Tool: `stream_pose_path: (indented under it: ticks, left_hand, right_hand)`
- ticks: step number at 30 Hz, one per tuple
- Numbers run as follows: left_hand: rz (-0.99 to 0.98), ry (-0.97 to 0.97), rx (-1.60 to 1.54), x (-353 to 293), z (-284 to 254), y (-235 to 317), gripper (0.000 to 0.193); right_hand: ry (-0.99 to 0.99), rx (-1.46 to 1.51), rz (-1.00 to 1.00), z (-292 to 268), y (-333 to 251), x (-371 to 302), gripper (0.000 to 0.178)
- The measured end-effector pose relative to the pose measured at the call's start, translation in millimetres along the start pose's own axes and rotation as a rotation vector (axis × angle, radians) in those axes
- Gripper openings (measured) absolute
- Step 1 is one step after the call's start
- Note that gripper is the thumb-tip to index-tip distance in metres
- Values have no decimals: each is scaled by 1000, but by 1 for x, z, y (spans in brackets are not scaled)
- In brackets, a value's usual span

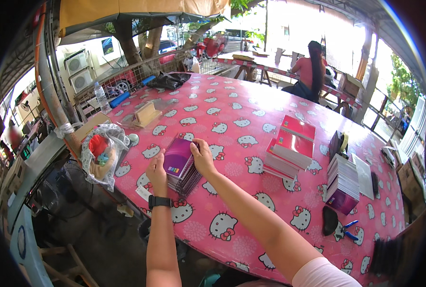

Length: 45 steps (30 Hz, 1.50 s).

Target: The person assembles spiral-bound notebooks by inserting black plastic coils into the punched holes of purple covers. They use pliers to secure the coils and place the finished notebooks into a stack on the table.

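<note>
The grip of the right hand (203, 157) is pinching the right edge of the purple notebook stack (178, 155), while the left hand (157, 171) is bearing against its left side, finger closure there being hidden from view. The stack is sitting left of frame centre over the pink bench (203, 112); the step in hand is judged to be squaring it, the next move apparently calling for even pressure from both sides.

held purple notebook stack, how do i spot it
Find the pink patterned table. Toward its near edge, left of the red notebooks, is the purple spiral notebook stack. Unlike the purple notebook row farther right, the left hand and right hand hold it.
</note>
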State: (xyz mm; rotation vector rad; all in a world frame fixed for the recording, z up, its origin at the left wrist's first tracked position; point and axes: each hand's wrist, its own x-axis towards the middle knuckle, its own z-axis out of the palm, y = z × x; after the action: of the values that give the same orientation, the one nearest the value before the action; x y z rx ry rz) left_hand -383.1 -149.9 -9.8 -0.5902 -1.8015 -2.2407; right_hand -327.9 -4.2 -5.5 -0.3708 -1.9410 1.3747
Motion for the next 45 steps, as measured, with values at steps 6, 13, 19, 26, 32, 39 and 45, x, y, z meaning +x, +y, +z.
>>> stream_pose_path:
  ticks: [6,13,19,26,32,39,45]
  left_hand:
    - [10,40,-45,6,-2,-19,25]
    - [192,-51,162,14,-12,-4,34]
    - [723,-397,999,-37,26,84,46]
    - [791,-357,1085,-69,69,93,53]
    - [1015,-1124,114,-256,267,162,25]
    - [1130,-1233,134,-335,403,98,20]
    - [898,-1295,115,-345,410,107,15]
  right_hand:
    - [-55,-9,61,-8,-14,-7,44]
    - [-312,-162,-36,-102,-22,-38,71]
    - [-615,-476,127,-307,-59,-157,48]
    - [-223,-1119,246,-427,-70,-316,48]
    - [85,-994,-21,-440,-36,-347,24]
    - [380,-853,-78,-473,-69,-399,25]
    - [671,-868,118,-544,-79,-477,27]
